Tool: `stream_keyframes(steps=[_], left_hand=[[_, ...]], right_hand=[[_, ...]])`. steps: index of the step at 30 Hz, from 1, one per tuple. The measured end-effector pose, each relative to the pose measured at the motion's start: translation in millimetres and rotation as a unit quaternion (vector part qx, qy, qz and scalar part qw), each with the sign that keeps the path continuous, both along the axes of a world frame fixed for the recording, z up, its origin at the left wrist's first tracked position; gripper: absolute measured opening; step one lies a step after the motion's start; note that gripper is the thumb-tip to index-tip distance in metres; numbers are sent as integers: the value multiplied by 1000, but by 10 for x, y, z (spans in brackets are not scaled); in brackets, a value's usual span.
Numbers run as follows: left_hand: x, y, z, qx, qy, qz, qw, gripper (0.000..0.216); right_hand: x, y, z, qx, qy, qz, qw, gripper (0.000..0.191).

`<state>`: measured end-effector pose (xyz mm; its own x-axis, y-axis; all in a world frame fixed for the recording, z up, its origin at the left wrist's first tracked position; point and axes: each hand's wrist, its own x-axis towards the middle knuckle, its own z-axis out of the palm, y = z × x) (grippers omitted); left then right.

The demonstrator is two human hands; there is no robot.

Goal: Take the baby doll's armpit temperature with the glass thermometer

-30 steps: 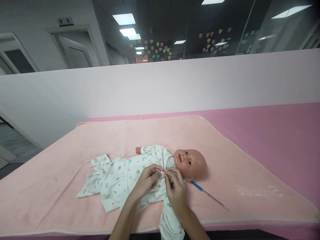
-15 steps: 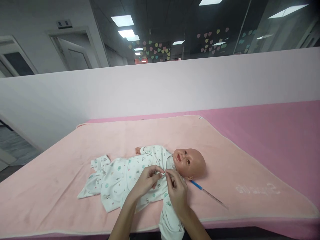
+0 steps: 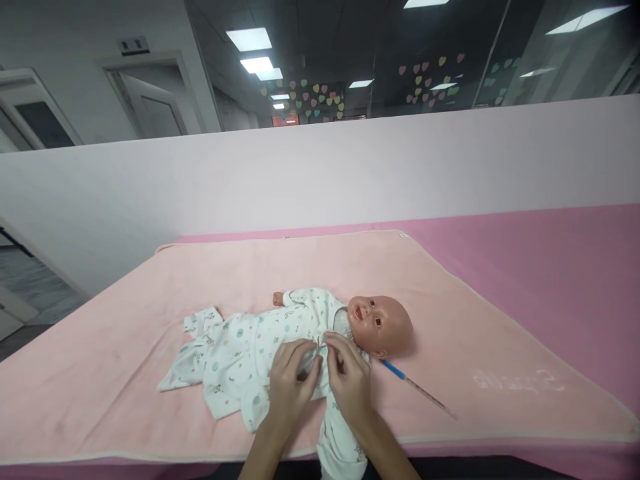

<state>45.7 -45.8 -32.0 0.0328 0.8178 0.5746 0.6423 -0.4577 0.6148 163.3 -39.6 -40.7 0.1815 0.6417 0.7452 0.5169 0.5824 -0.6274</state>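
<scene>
Under left fingers (image 3: 297,347) and right fingers (image 3: 346,348) | patterned outfit (image 3: 270,330), touched near neckline

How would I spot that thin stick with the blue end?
Find the peach blanket, then the doll's bald head lying on it. Beside the head, toward the blanket's near edge, lies the thin stick. Unlike the pale patterned clothes nearby, it is straight and narrow, with a blue end.

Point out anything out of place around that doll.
A thin blue-ended rod looks stray, lying loose by the doll's head; the near sleeve extends past the edge of the peach blanket, while the far sleeve lies on it.
</scene>
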Motion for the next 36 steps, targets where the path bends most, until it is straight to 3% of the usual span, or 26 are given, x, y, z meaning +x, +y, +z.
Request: stream_keyframes(steps=[3, 5, 8, 14, 17, 23, 28, 36], left_hand=[[-50, -27, -40, 12, 1, 28, 1000, 18], [-81, -19, -63, 24, -18, 64, 997, 20], [-108, 0, -91, 41, -42, 104, 993, 21], [-106, 3, -111, 35, -52, 108, 992, 22], [-97, -6, -112, 26, -56, 110, 992, 22], [-64, -4, -69, 17, -30, 139, 990, 23], [-63, -5, -54, 23, 1, 116, 993, 24], [-81, -24, -72, 151, 93, 100, 979, 25]], right_hand=[[-88, -35, 55, -18, -25, 67, 997, 27], [-142, -40, 57, -47, -63, 71, 994, 28], [-197, -15, 41, -87, -129, 20, 988, 26], [-258, 39, 64, -116, -225, -64, 965, 23], [-249, 45, 40, -113, -210, -49, 970, 21], [-150, 7, -32, -103, -157, 50, 981, 23], [-110, -11, -12, -74, -131, 99, 984, 25], [-99, -21, -17, -95, -72, 134, 984, 24]])
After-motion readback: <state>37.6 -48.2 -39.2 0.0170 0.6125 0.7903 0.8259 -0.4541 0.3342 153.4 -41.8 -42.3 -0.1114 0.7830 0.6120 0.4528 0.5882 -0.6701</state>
